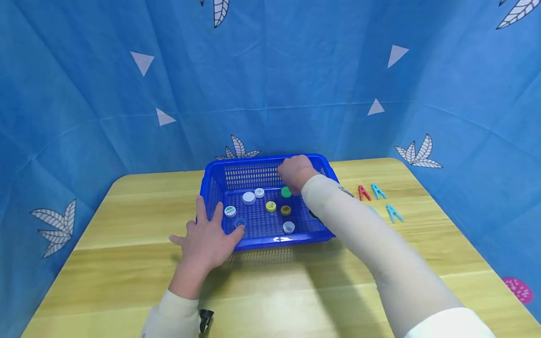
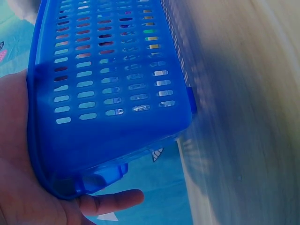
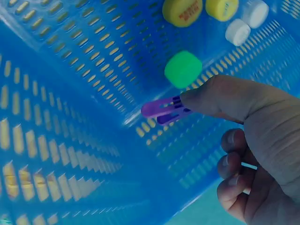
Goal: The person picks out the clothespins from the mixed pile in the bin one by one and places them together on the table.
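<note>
A blue plastic basket (image 1: 270, 243) stands on the wooden table. In the right wrist view my right hand (image 3: 262, 131) pinches a purple clothespin (image 3: 157, 108) between thumb and finger, inside the basket near its corner. Just beyond the clothespin is a green bottle cap (image 3: 183, 69). My left hand (image 1: 207, 239), fingers spread, rests against the basket's near left corner and rim; the left wrist view shows one finger reaching past that corner. Several caps lie on the basket floor, including a yellow cap (image 1: 271, 206) and a white cap (image 1: 249, 197).
On the table right of the basket lie a red clothespin (image 1: 363, 193) and light blue clothespins (image 1: 394, 213), one partly hidden by my right sleeve (image 1: 372, 244). A blue patterned cloth (image 1: 270, 84) hangs behind the table. A small black object (image 1: 205, 319) is beside my left sleeve.
</note>
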Available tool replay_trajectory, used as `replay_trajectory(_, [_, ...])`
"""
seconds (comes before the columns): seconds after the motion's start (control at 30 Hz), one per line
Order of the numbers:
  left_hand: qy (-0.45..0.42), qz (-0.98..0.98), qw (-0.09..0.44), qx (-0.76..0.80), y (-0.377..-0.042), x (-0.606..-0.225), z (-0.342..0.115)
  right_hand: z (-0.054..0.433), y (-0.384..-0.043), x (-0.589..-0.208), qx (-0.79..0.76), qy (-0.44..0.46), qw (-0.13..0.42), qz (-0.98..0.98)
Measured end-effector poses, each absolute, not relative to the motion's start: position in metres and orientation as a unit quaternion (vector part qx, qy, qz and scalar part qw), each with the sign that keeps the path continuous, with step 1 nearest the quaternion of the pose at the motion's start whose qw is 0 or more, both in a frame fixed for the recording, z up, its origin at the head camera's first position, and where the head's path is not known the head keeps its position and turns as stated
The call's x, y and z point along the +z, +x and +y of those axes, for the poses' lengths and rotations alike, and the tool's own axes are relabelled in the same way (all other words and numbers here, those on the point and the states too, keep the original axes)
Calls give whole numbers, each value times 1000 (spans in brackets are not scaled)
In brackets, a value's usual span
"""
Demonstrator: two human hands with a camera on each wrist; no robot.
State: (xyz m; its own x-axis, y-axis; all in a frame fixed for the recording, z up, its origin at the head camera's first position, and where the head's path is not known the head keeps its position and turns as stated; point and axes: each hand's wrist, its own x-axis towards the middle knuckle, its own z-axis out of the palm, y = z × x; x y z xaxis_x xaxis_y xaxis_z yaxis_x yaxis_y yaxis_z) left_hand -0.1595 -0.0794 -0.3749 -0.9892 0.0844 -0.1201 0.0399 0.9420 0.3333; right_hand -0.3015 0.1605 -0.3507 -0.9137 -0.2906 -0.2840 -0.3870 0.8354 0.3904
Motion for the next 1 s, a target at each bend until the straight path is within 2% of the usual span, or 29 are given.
replay_trajectory(0.23, [32,983,69,165,-161,-375,-78,210,-298,-342,12,-176,113,978])
replay_trajectory(0.53, [28,983,74,164,-158,-375,-77,247,-288,-340,-251,-159,69,952])
replay_trajectory(1.0, [26,983,73,168,-159,-372,-79,281,-283,-322,-410,-127,11,903])
